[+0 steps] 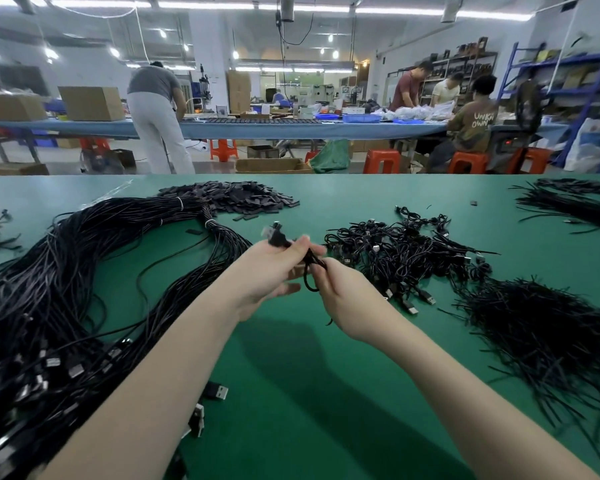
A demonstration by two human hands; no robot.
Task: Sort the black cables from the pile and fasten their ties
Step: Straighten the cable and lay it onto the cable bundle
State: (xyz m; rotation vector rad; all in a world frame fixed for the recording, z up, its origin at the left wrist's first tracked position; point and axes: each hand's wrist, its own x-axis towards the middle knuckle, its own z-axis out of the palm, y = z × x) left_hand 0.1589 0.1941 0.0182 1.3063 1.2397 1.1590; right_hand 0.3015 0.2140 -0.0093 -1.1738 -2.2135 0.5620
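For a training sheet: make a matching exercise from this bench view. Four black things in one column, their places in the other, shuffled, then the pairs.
Things:
1. long uncoiled cables
2. coiled cable
3. pile of bundled cables
4. heap of loose ties

Places:
A. near right of the green table
B. sweeping across the table's left side
C. centre of the table, beyond the hands
D. held between the left hand and the right hand

Pairs: 1-B, 2-D, 3-C, 4-A
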